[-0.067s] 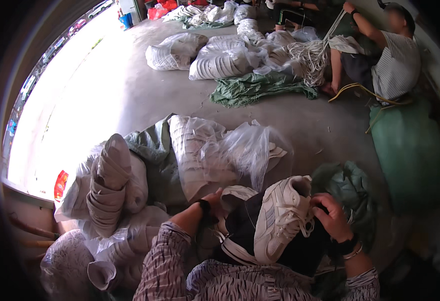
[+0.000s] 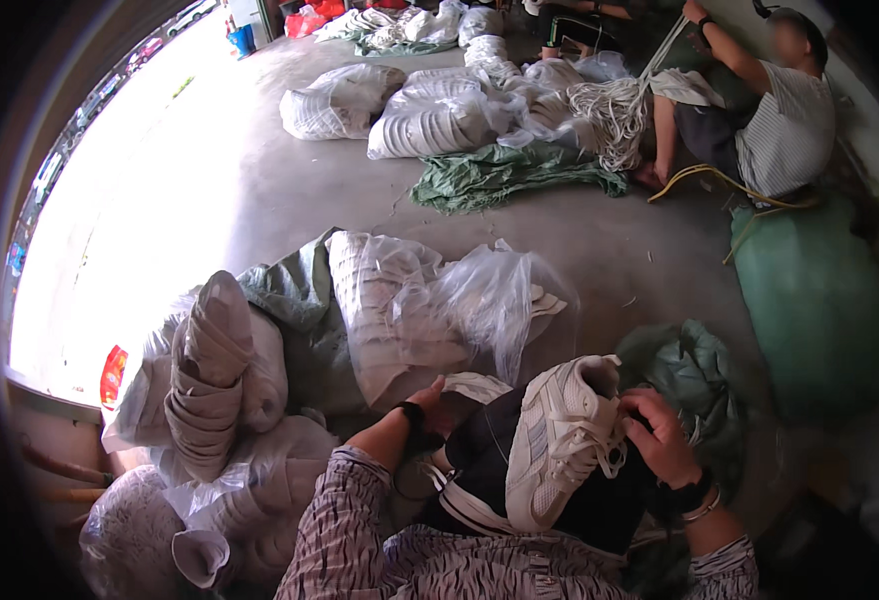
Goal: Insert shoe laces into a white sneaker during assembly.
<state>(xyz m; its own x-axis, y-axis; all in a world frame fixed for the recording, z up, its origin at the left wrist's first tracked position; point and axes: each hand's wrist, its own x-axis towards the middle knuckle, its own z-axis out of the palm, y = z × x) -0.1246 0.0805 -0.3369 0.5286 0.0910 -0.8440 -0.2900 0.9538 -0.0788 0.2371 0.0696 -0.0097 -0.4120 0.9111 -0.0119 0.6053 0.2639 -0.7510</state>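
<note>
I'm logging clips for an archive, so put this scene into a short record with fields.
Shoe: pale lace-up, on the person's lap, toe toward the person
Right hand: fingers beside the shoe's laces; grip unclear
Left hand: left of the shoe; grip unclear
Ahead: clear plastic bag of pale pieces
Left side: nested pale pieces
Far right: green sack, co-worker beyond
</note>
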